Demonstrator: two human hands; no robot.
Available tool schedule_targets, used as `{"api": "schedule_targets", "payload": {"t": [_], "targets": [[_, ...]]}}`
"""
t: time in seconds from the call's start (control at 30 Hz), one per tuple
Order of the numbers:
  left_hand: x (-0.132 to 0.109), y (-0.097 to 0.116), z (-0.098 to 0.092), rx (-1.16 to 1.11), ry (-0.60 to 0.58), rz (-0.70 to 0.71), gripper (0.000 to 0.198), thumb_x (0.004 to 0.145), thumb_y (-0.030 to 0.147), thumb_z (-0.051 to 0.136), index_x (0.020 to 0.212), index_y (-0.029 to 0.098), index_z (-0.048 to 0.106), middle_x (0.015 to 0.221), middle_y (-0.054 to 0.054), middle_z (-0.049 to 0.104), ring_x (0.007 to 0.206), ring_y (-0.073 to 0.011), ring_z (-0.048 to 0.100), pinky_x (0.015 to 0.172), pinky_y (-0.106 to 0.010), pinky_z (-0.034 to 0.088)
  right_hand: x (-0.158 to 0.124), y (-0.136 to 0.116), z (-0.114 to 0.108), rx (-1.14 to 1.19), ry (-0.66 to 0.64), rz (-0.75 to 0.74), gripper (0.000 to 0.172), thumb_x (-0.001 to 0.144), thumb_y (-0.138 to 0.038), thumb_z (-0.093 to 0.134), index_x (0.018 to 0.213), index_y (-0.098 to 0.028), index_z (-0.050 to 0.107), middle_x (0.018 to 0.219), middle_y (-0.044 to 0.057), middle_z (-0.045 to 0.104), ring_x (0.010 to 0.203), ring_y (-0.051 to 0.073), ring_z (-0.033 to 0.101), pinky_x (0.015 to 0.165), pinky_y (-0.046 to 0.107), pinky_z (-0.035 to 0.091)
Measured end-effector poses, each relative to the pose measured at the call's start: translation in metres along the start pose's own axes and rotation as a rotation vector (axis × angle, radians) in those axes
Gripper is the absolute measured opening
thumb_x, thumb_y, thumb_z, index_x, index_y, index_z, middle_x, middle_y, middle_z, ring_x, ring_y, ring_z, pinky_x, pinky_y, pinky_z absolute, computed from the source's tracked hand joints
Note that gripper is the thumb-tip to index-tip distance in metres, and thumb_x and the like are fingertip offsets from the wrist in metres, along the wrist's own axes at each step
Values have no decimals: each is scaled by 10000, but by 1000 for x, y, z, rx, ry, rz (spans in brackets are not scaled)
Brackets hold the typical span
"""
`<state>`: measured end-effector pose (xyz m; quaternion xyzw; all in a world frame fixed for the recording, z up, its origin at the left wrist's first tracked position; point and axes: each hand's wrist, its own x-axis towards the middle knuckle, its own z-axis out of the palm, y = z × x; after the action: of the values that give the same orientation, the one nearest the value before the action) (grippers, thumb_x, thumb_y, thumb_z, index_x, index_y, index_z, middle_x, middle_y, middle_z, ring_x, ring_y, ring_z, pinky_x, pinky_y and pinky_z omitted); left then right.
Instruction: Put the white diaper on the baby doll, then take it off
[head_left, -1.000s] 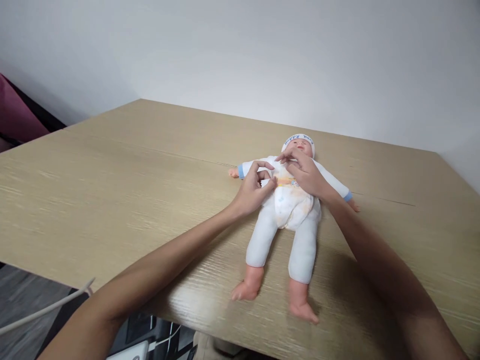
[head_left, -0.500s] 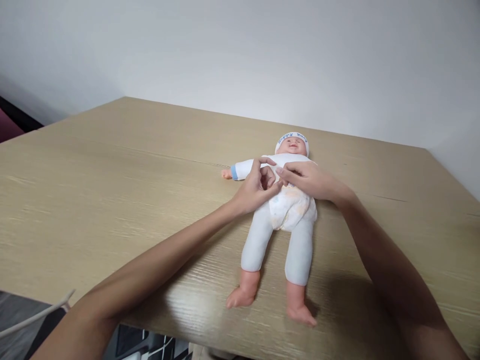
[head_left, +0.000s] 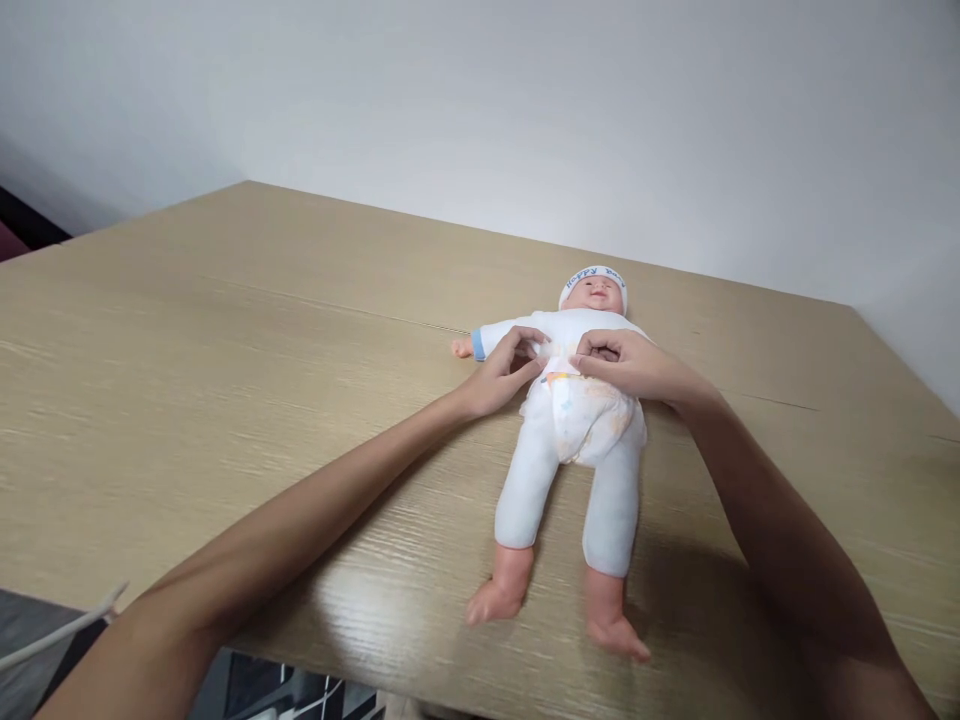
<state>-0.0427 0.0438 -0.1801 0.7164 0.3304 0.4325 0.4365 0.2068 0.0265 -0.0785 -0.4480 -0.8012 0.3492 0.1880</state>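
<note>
Both your hands are at the waist of a doll (head_left: 534, 455), which lies on its back on the wooden table (head_left: 262, 400), its head beyond your fingers and its legs on your side of them. Your left hand (head_left: 499, 380) is at one side of its belly, with the thumb tip and forefinger tip apart and the other fingers curled behind; whether those pinch any fabric cannot be told. Your right hand (head_left: 641, 365) comes in from the opposite side, thumb and fingers bent toward each other over the belly; whether they are clamped on something is too small to make out. Your two sets of fingertips stand near each other, with a strip of pale fabric showing between them.

Just on your side of the fingertips is the printed diaper (head_left: 592, 420), with an orange and yellow band at its upper edge. Beyond your fingers, the doll's head wears a white headband (head_left: 596, 275) with blue lettering. To the left of your left fingers, one doll arm stretches out, ending in a blue cuff (head_left: 478, 345); your right hand hides most of the other arm. Well below your fingers, the doll's bare feet (head_left: 504, 587) point toward you. Farther past the headband rises a plain wall (head_left: 480, 110), and a white cable (head_left: 56, 640) lies well apart from your left fingers, near your forearm.
</note>
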Motion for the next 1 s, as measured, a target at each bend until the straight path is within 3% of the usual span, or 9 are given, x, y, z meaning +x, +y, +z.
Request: {"api": "schedule_targets", "payload": {"t": [0.2,0.33,0.47,0.67,0.8,0.9,1.0], "targets": [[6,7,-1,-65,-38,-104,400,976,568,743,1127,214,633,1052,-36,620,914,-196,563,830,-338,441,1,0,2,64,-20,20,361,997,-521,631,799,-221,603,815,-25,535,790,167,473,721,339,339],[9,11,0,-83,-48,-151,401,936,579,774,1057,216,654,999,-26,638,868,-186,562,789,-329,436,1,2,-1,34,-20,18,338,1006,-487,629,799,-227,563,805,-35,485,772,162,438,707,348,316],[7,17,6,-115,11,-221,452,914,610,810,1071,224,635,886,5,588,770,-165,514,691,-297,397,0,1,-2,-13,1,0,320,961,-402,643,753,-237,463,776,-39,419,753,156,380,685,351,281],[6,20,23,-144,135,-291,503,835,576,911,990,224,586,812,41,511,707,-136,453,641,-277,342,2,2,2,-74,38,-7,233,870,-345,663,760,-241,485,765,-49,433,732,152,392,673,334,288],[5,20,29,-147,209,-303,470,834,482,918,1034,219,584,850,42,509,741,-138,474,671,-273,367,4,14,2,-15,103,-50,311,844,-348,729,874,-267,430,855,-48,505,770,160,437,704,320,353],[-1,34,31,-47,307,-263,444,849,371,903,1127,221,590,986,5,583,800,-150,503,730,-284,413,2,19,6,43,166,-77,258,879,-356,697,944,-268,463,911,-28,541,791,175,482,752,337,421],[-15,61,32,163,376,-68,332,941,336,819,1184,231,617,1251,-73,672,996,-204,557,896,-343,460,-13,9,17,-51,432,-137,191,896,-311,667,926,-270,483,916,-4,569,815,202,512,829,380,456]]}}
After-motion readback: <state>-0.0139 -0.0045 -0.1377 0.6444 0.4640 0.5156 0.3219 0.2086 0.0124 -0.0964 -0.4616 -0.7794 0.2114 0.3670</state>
